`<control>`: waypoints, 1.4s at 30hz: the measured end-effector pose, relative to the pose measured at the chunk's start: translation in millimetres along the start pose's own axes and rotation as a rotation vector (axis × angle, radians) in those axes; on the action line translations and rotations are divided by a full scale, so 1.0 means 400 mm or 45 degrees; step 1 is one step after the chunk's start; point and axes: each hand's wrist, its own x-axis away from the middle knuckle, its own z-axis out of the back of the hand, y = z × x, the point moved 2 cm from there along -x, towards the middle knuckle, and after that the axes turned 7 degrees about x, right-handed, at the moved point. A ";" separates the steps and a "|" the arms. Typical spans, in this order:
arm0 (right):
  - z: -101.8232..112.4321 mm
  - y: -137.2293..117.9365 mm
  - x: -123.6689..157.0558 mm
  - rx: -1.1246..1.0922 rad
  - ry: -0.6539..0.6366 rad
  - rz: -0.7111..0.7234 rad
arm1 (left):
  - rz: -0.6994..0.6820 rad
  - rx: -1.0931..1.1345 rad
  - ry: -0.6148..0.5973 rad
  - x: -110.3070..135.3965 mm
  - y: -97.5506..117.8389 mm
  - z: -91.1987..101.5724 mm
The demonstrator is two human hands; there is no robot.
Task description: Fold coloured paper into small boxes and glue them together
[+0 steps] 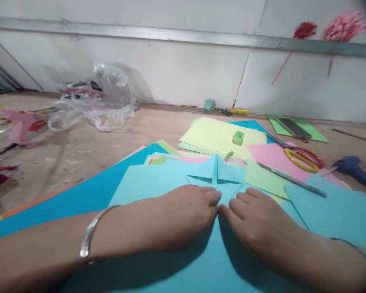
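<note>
A light blue folded paper [230, 174] lies on blue sheets, with two flaps raised along a centre crease. At its near end my left hand [187, 211] presses down, fingers curled and closed on the paper. My right hand [259, 217] is closed on the same paper from the other side, its thumb tip almost meeting the left one. Both hands hide the near part of the fold. Larger light blue sheets [146, 181] lie beneath. Just right of the fold are a green paper piece [265, 179] and a grey craft knife [295, 181].
Red-and-yellow scissors [303, 158] and a blue glue gun [358, 171] lie right. Yellow sheets [213, 132], a green tape-like piece [238, 138] and a phone [293, 127] sit further back. A pink glue gun [19, 124] and plastic bag [109, 95] are left. Paper flowers [346, 27] hang on the wall.
</note>
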 end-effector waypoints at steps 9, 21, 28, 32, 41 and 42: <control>-0.050 0.027 0.003 0.295 -0.252 -0.159 | 0.048 -0.181 0.094 -0.050 -0.001 -0.035; -0.063 0.031 0.003 0.270 -0.213 -0.134 | 0.237 -0.162 0.143 -0.042 -0.023 -0.040; -0.074 0.042 0.000 0.028 -0.195 -0.289 | 0.231 -0.343 0.020 -0.054 -0.025 -0.035; -0.079 0.038 -0.002 0.105 -0.163 -0.243 | 0.142 -0.427 0.064 -0.054 -0.030 -0.052; -0.060 0.044 -0.010 0.101 -0.035 -0.297 | 0.331 -0.284 0.104 -0.046 -0.037 -0.037; -0.062 0.050 -0.009 0.001 -0.065 -0.336 | 0.354 -0.228 0.133 -0.045 -0.041 -0.033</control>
